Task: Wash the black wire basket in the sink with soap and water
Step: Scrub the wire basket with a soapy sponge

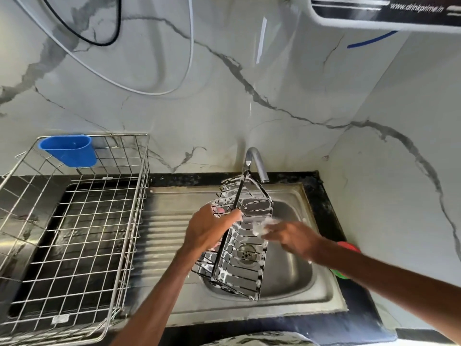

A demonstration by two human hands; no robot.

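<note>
Both forearms come in from the bottom edge, and the left hand has the rectangular black wire basket firmly gripped, fingers and thumb curled round the wires of its left side about halfway along. White soap foam streaks the basket, which is held up over the bowl of the stainless steel sink; whether its low end touches the bowl, I cannot tell. It is tilted, long axis running from the near rim of the bowl up and away to the curved chrome faucet, with the far end just beside the spout and the round drain showing through the mesh. The right hand is at the basket's right side, fingertips in a blurred white patch of foam; it is too smeared to tell whether it holds anything. Room is tight at the back, where the faucet and the grey-veined marble wall close in, and on the right, where the black stone surface runs as a narrow strip to the corner with a red and green object under the forearm. Left of the bowl the ribbed drainboard lies open up to the steel wire dish rack, which carries a blue plastic cup on its back rim.
</note>
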